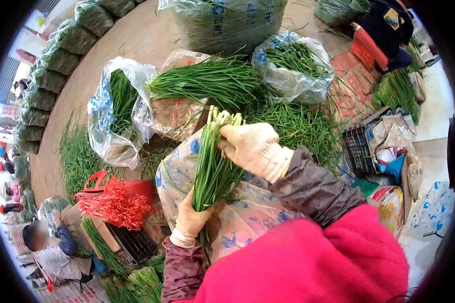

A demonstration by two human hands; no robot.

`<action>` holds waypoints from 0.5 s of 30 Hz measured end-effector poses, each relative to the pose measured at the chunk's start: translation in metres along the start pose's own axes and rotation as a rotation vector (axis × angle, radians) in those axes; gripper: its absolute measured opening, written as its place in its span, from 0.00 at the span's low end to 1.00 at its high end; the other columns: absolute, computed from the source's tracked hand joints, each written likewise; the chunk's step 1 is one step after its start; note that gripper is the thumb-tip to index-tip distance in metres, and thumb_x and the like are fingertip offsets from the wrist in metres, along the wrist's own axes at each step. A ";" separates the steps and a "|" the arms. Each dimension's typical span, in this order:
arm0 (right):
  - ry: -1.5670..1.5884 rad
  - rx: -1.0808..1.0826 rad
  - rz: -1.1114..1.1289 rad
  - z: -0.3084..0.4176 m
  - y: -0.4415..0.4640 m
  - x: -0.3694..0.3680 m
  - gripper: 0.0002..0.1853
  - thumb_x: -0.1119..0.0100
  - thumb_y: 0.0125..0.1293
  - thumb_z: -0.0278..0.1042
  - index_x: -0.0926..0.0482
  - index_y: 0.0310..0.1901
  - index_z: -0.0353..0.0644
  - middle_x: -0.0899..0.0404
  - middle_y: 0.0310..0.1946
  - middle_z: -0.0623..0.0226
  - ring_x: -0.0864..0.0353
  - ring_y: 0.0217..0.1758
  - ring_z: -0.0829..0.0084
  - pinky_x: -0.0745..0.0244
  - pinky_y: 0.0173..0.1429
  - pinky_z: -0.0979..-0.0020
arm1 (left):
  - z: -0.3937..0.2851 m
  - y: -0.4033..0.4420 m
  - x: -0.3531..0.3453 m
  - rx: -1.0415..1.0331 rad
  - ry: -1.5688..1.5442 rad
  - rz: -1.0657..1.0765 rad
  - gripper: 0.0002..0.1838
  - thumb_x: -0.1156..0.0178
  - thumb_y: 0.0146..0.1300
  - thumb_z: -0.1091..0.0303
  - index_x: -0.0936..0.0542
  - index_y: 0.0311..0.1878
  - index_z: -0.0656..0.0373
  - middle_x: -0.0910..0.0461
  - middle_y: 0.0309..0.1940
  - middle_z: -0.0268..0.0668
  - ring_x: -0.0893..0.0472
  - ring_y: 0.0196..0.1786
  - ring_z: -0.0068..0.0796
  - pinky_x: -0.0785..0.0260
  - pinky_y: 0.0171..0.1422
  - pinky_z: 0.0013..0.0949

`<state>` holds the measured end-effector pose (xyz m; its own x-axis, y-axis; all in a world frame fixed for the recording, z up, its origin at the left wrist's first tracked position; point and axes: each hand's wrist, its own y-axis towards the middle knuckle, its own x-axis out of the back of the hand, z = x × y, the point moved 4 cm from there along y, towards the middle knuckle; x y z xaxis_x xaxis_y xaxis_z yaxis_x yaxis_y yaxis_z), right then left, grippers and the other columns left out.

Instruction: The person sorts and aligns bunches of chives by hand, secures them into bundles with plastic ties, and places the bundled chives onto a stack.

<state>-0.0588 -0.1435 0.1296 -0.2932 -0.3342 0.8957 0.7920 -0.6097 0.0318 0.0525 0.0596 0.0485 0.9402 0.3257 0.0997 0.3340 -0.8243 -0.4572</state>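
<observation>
A bunch of garlic chives [212,166] stands over my lap, pale stem ends up and green leaves down. My left hand [191,222], in a cream glove, is closed round its lower leaves. Up near the pale ends, my gloved right hand [255,150] grips the stems with bent fingers; part of its grip is hidden. Beneath the bunch, a plastic apron [253,212] with blue prints covers my lap. Just beyond my hands, a pile of chives [207,78] lies on a block-like stand [179,118].
Open plastic bags [136,113] with chives flank the stand. A large filled bag [227,25] is behind it. Red ties [114,202] lie at the left, a black crate [361,144] at the right. Packed bags [50,81] line the far left. Other people [58,252] sit nearby.
</observation>
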 end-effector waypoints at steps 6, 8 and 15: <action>-0.238 -0.131 -0.297 -0.072 0.004 0.044 0.06 0.45 0.63 0.36 0.19 0.34 0.47 0.19 0.25 0.59 0.18 0.29 0.60 0.23 0.31 0.64 | 0.005 -0.011 0.013 0.122 -0.135 0.077 0.28 0.34 0.49 0.81 0.27 0.57 0.64 0.19 0.37 0.33 0.21 0.35 0.23 0.27 0.41 0.27; -0.185 -0.365 -0.283 -0.109 -0.003 0.065 0.10 0.43 0.64 0.39 0.18 0.42 0.46 0.17 0.34 0.55 0.17 0.38 0.56 0.23 0.42 0.61 | 0.004 -0.014 0.012 0.159 -0.253 0.099 0.22 0.33 0.47 0.82 0.25 0.49 0.63 0.21 0.28 0.34 0.24 0.23 0.23 0.30 0.29 0.28; 0.393 -0.119 0.052 -0.056 -0.019 0.030 0.31 0.34 0.56 0.35 0.31 0.62 0.43 0.20 0.49 0.54 0.18 0.50 0.59 0.24 0.54 0.65 | 0.006 -0.007 0.004 0.210 -0.305 0.319 0.22 0.31 0.48 0.79 0.25 0.48 0.65 0.21 0.28 0.35 0.23 0.24 0.24 0.30 0.30 0.28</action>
<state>-0.1129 -0.1819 0.1308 -0.4548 -0.6022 0.6561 0.7508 -0.6555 -0.0812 0.0529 0.0698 0.0467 0.9206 0.2188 -0.3234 -0.0179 -0.8037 -0.5947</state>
